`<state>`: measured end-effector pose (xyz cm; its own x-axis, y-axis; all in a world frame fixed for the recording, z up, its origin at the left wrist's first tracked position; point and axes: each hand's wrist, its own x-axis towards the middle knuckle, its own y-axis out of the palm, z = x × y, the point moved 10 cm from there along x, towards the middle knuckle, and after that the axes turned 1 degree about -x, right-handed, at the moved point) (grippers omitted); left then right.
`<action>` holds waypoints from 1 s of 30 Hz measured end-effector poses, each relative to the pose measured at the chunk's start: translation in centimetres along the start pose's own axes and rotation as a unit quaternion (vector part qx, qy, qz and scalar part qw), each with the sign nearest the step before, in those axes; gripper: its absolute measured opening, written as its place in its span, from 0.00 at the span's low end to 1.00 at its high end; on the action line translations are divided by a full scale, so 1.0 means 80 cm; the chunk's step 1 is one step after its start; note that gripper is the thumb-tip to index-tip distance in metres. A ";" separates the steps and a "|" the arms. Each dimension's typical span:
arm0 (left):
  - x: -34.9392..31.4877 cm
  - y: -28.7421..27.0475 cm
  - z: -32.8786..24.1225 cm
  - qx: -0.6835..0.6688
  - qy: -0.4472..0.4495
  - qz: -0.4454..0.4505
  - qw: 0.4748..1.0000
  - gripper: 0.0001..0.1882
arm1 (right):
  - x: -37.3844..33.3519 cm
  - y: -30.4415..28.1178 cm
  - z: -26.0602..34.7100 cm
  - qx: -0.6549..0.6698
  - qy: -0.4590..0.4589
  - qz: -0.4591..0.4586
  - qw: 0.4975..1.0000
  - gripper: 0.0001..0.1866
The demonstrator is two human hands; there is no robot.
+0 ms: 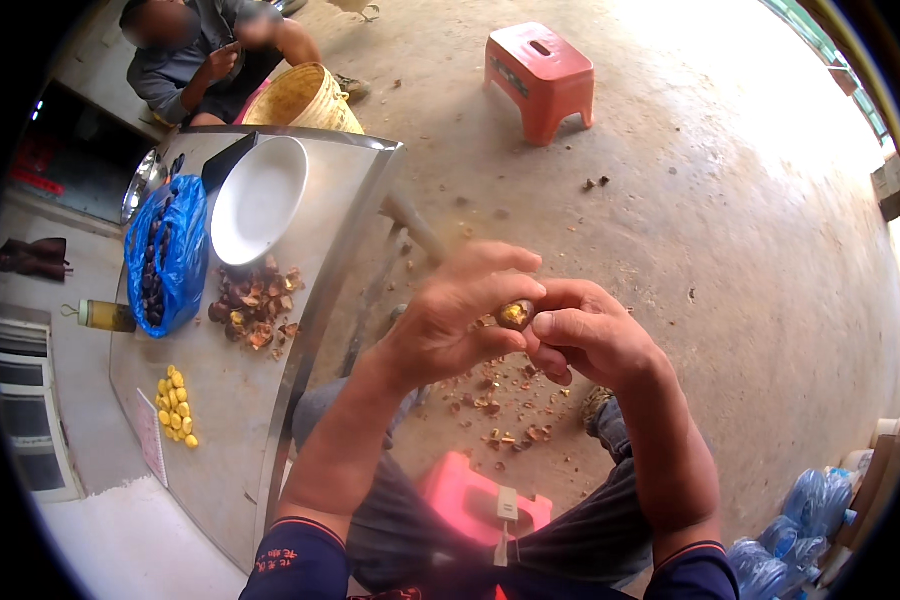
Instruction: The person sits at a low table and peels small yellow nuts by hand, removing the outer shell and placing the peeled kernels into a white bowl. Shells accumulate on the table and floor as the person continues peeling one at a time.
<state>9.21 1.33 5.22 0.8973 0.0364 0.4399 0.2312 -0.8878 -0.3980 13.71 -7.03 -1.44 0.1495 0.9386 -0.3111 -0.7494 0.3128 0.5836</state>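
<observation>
While our left hand point(455, 310) and right hand point(598, 335) grip a rounded, partly peeled nut point(515, 315) above the concrete floor point(730, 270), we find curled brown shell pieces point(255, 300) on the metal-edged tabletop point(232, 430), beside a crinkled blue plastic bag point(187, 225) containing dark, unpeeled nuts point(152, 275).

Red stool point(555, 66) on bare floor point(760, 250), bluish plastic bottles point(816, 503) lower right

Looks down from head ht. thru L fisheye; has L hand point(440, 315) & R hand point(598, 335) close, table point(235, 400) to L.
</observation>
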 end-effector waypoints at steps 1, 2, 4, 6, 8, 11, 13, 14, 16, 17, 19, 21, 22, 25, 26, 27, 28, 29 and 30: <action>0.003 0.005 -0.003 0.026 0.021 0.018 0.999 0.21 | 0.001 -0.004 -0.004 0.000 0.004 -0.001 1.000 0.08; 0.003 0.007 -0.002 0.037 0.021 0.019 0.999 0.21 | 0.004 -0.007 -0.010 0.000 0.009 -0.002 1.000 0.08; 0.002 0.009 -0.001 0.060 0.019 0.018 0.998 0.21 | 0.002 -0.014 -0.016 0.020 0.030 -0.025 0.999 0.07; -0.002 0.001 -0.006 0.050 0.033 -0.003 0.998 0.21 | 0.009 -0.006 -0.021 0.054 0.056 -0.038 0.996 0.07; -0.009 -0.003 -0.010 0.064 0.051 -0.032 0.996 0.22 | 0.008 0.008 -0.020 0.093 0.043 -0.015 0.995 0.09; -0.009 0.002 -0.024 0.091 0.080 -0.089 0.989 0.25 | 0.007 0.017 -0.013 0.101 0.021 -0.025 0.994 0.14; -0.007 -0.002 -0.037 0.118 0.114 -0.116 0.980 0.23 | 0.011 0.022 -0.017 0.112 0.010 -0.016 0.994 0.15; -0.014 -0.005 -0.035 0.125 0.108 -0.126 0.978 0.22 | 0.014 0.023 -0.022 0.108 0.006 -0.009 0.994 0.15; -0.025 -0.011 -0.033 0.125 0.100 -0.145 0.976 0.20 | 0.019 0.029 -0.025 0.093 -0.001 -0.014 0.996 0.15; -0.027 -0.011 -0.035 0.131 0.104 -0.153 0.974 0.19 | 0.019 0.032 -0.024 0.084 -0.004 -0.011 0.996 0.15; -0.029 -0.013 -0.039 0.142 0.109 -0.164 0.970 0.18 | 0.020 0.037 -0.022 0.072 -0.012 -0.006 0.997 0.14; -0.027 -0.010 -0.039 0.143 0.112 -0.174 0.968 0.17 | 0.020 0.036 -0.021 0.067 -0.009 -0.022 0.997 0.13; -0.027 -0.009 -0.037 0.143 0.113 -0.178 0.967 0.17 | 0.021 0.031 -0.026 0.056 -0.009 -0.052 0.997 0.12; -0.025 -0.010 -0.010 0.085 0.063 -0.168 0.980 0.17 | 0.026 0.029 -0.033 0.088 -0.011 -0.059 0.994 0.10; -0.023 -0.011 -0.004 0.061 0.046 -0.165 0.983 0.17 | 0.027 0.031 -0.032 0.109 -0.016 -0.048 0.993 0.09; -0.022 -0.016 0.001 0.030 0.027 -0.163 0.986 0.18 | 0.028 0.032 -0.032 0.113 -0.016 -0.035 0.993 0.09; -0.022 -0.020 0.005 -0.002 0.008 -0.161 0.987 0.18 | 0.029 0.033 -0.033 0.117 -0.016 -0.022 0.993 0.09; -0.024 -0.024 0.003 -0.024 0.017 -0.164 0.986 0.19 | 0.030 0.036 -0.033 0.122 -0.013 -0.009 0.992 0.10; -0.026 -0.028 0.000 -0.045 0.025 -0.167 0.985 0.20 | 0.031 0.046 -0.029 0.128 -0.028 0.016 0.991 0.11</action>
<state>6.87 3.26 5.20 0.7571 0.3120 0.5740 0.4730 -0.8678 -0.1522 9.84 -3.92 -1.83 0.1689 0.9532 -0.2507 -0.5671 0.3021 0.7663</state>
